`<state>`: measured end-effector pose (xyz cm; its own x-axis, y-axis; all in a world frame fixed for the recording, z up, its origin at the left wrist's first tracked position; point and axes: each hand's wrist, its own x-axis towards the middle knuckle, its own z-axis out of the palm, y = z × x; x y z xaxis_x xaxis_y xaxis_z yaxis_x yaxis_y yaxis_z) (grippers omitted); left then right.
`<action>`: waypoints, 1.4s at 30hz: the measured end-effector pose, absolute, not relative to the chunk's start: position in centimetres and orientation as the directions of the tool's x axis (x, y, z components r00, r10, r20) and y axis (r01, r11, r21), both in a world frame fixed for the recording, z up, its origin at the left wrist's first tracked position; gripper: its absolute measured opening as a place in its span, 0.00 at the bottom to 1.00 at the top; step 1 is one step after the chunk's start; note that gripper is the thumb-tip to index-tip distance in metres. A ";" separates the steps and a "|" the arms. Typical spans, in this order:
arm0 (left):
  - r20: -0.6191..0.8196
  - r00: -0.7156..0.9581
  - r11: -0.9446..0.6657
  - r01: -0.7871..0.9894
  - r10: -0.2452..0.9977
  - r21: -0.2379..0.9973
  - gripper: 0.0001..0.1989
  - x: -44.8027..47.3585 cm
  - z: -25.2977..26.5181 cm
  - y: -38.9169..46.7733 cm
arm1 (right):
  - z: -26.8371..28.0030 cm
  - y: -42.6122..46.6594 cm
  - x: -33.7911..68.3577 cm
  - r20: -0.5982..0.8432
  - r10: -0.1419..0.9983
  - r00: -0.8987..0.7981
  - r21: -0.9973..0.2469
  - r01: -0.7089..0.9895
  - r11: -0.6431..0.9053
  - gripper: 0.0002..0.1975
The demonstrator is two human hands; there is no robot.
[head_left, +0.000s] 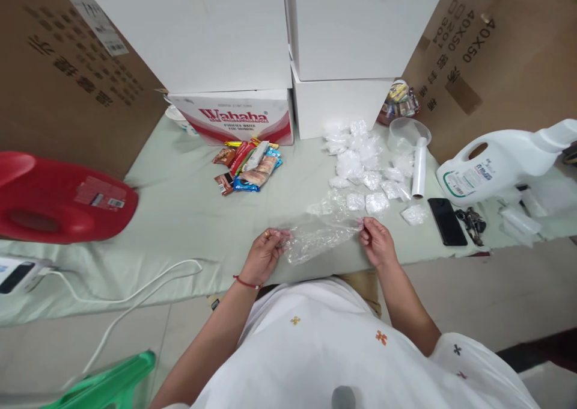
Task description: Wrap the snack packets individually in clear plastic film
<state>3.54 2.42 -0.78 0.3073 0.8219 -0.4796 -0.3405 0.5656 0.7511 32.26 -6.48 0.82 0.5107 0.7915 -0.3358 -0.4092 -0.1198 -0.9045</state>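
Note:
A crinkled sheet of clear plastic, perhaps a bag, (322, 237) is stretched between my two hands just above the table's front edge. My left hand (265, 254) pinches its left end, fingers closed. At the other end, my right hand (377, 240) grips a corner between thumb and fingers. Beyond the plastic lie several small folded clear plastic packets (356, 162), some heaped and some single. One packet (413, 215) rests a little apart, to the right. Left of the heap is a pile of wrapped snacks (252, 167).
A plastic wrap roll (419, 168), clear tub (409, 135), white detergent bottle (500, 162), phone (448, 221) and keys (472, 224) stand or lie right. A red jug (63, 198) and white cable (148, 292) are left. White boxes (232, 117) and cardboard (67, 66) enclose the table.

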 end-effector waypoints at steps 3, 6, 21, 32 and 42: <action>-0.481 0.351 0.590 -0.360 0.804 0.723 0.22 2.5 -0.9 2.7 | 0.3 -6.1 33.6 -0.362 0.759 0.542 -0.921 -0.335 -0.200 0.22; -0.481 0.401 0.619 -0.384 0.780 0.685 0.19 2.4 -1.1 2.6 | 0.1 -5.7 34.2 -0.210 0.724 0.658 -0.960 0.001 -0.280 0.19; -0.391 0.342 0.494 -0.300 0.855 0.816 0.17 5.2 -0.4 0.5 | 1.2 -2.0 23.1 -0.074 0.996 0.047 -0.792 0.604 -0.087 0.05; -0.134 0.245 0.032 0.380 0.960 0.924 0.11 8.4 1.3 5.7 | 0.0 -3.0 23.4 0.046 0.997 -0.066 -0.768 0.635 0.077 0.09; -0.154 0.029 0.134 0.348 0.988 0.928 0.18 5.0 -1.9 5.7 | -0.2 -6.2 27.8 -0.238 0.876 0.419 -0.971 -0.081 -0.226 0.14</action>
